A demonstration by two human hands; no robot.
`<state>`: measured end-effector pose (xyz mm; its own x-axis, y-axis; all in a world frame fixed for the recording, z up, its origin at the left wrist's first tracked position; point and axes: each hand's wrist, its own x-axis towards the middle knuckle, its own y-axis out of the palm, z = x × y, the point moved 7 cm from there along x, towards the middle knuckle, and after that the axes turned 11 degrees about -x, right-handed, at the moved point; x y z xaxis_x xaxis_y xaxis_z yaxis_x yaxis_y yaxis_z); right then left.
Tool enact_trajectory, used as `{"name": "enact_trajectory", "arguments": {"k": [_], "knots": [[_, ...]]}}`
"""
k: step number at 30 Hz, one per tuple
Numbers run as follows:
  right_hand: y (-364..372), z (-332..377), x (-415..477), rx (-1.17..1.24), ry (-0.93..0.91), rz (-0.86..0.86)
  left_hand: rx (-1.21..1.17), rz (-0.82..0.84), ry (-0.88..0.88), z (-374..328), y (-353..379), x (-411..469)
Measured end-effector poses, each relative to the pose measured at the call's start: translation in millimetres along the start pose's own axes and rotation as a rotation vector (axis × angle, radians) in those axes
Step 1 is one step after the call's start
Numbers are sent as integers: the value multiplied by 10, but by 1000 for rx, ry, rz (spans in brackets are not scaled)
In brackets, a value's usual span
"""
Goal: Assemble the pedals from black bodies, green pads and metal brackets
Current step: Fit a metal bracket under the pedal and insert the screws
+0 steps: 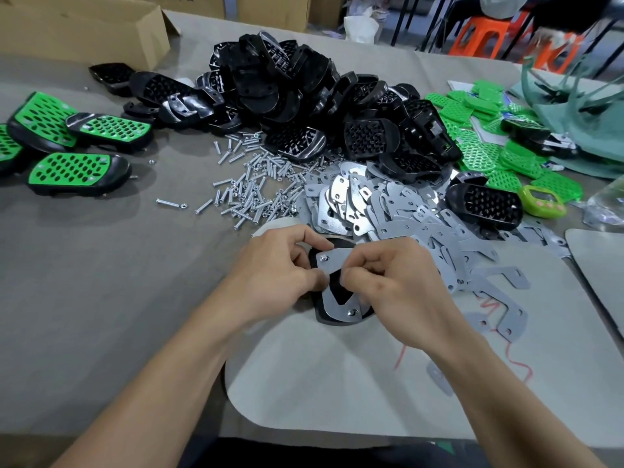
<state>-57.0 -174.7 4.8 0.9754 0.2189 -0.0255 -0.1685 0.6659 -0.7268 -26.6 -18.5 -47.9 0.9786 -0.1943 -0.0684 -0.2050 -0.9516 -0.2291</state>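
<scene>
Our table (101,265) mid-shift, grey cover and all

Finished pedals (77,170) sit on the left and there's a big heap of black bodies (304,86) at the back middle. Screws (250,187) are spilled just in front of it, with brackets (388,214) fanned out beside those and onto the pale mat (337,383) up front. Green pads (472,106) are far right with a green timer (540,201) near them, and a box (84,28) is back left.

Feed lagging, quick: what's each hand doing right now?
Left hand: grips the black plastic pedal body under the flat grey metal bracket.
Right hand: pinches that bracket.
</scene>
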Motion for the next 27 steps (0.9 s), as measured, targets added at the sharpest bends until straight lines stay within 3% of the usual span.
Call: {"name": "enact_trajectory", "arguments": {"k": [18, 24, 27], "knots": [[-11, 48, 78, -71, 31, -55, 54, 17, -38, -29, 33, -10], [-4, 194, 197, -471, -5, -25, 80, -6, -31, -20, 26, -6], [32, 438, 259, -828, -117, 23, 80, 10, -48, 11, 38, -2]]}}
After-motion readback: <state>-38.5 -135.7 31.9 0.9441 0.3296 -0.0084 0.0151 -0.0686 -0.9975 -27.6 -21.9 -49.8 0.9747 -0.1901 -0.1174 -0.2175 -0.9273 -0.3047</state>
